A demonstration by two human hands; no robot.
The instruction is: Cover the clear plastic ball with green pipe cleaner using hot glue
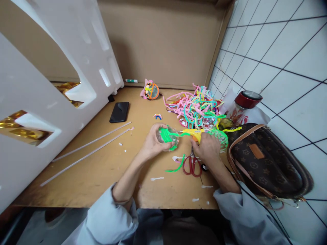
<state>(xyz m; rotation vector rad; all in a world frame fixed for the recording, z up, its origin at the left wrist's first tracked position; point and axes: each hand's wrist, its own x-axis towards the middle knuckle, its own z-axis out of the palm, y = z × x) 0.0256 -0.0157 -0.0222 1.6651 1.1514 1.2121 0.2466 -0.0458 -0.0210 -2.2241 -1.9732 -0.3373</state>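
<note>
My left hand [153,144] is closed around a clear round ball [168,136] wrapped with green pipe cleaner. My right hand [207,147] grips a yellow hot glue gun [195,132], whose nozzle points left at the ball. A second clear piece with green pipe cleaner [221,137] sits just behind my right hand. Red-handled scissors [192,165] and a loose green pipe cleaner piece [176,166] lie on the wooden table [102,170] just below my hands.
A heap of coloured pipe cleaners [198,107] lies behind the hands. A brown patterned bag [265,160] and a red-lidded jar [244,105] stand at the right. A black phone [119,111], two glue sticks [94,144], a small toy [150,90] and a white foam panel [38,102] are on the left.
</note>
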